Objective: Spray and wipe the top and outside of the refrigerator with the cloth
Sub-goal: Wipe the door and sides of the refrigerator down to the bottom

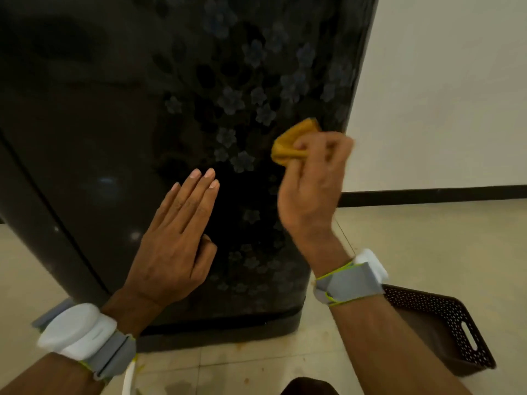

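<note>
So the left hand (174, 249) is spread flat, fingers straight and together, palm pressed against the front of the refrigerator (142, 124) roughly halfway across its lower half. It isn't holding anything. The right hand (312, 181) is curled tight around a folded yellow cloth (293, 142), with the bunched end of the cloth poking out past the fingers up and to the left. The cloth is right up against the fridge front, close to its right edge, a bit higher than the left hand. The right hand looks slightly blurred, so I can't say how much of the cloth is actually touching the surface.

The fridge itself is dark and glossy with a pale flower pattern running down the right part of the front, and a seam runs down its left side. It stands on a light tiled floor (256, 363) with a few small stains near its base.

Both wrists have a grey strap with a white puck-shaped device on it: one on the left wrist (77, 332), one on the right wrist (369, 266).

A brown perforated plastic basket (445, 329) with a cut-out handle sits on the floor just right of the fridge's lower right corner, partly behind the right forearm. A white wall (445, 95) with a dark skirting strip is behind it.
</note>
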Tool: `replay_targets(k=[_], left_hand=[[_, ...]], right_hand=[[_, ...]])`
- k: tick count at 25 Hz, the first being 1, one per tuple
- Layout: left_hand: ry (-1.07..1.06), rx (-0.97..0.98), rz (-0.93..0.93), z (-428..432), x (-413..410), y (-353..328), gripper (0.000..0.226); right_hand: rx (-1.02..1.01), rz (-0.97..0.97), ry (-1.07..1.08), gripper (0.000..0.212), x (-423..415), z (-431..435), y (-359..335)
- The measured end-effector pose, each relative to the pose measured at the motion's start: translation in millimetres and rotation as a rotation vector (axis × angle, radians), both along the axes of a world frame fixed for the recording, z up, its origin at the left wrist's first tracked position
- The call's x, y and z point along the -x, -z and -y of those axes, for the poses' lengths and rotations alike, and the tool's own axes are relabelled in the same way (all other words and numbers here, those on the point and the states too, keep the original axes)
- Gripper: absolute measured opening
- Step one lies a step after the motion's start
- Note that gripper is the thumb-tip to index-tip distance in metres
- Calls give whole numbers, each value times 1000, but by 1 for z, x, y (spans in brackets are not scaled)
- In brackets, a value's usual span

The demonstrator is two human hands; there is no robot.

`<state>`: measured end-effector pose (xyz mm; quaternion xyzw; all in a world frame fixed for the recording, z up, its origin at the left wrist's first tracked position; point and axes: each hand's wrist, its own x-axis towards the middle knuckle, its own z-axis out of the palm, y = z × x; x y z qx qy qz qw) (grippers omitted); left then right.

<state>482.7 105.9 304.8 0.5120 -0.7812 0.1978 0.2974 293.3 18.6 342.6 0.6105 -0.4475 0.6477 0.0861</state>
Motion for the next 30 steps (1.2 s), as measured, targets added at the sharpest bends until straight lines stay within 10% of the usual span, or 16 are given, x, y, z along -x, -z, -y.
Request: replay_targets(k=[3, 9, 14, 19, 22, 27, 30], left_hand=[[37, -2, 49, 5, 13, 11, 67], [25, -40, 89, 4, 14, 28, 67], [45, -51, 85, 11, 30, 36, 65], [44, -61, 100, 6, 30, 42, 65], [62, -57, 126, 8, 34, 42, 65], [53, -60, 106, 0, 31, 45, 65], [58, -94, 87, -4, 35, 56, 65]], right_hand=[[-69, -560, -67, 13, 0, -25, 84], [-150, 260, 52, 13, 28, 13, 57], [-237, -338, -127, 8, 36, -21, 134], [-352, 319, -23, 7, 41, -2, 97], [-245, 127, -172, 11, 15, -16, 116], [-821, 1102, -364, 5, 15, -18, 171], [-624, 932, -278, 22, 13, -15, 157]])
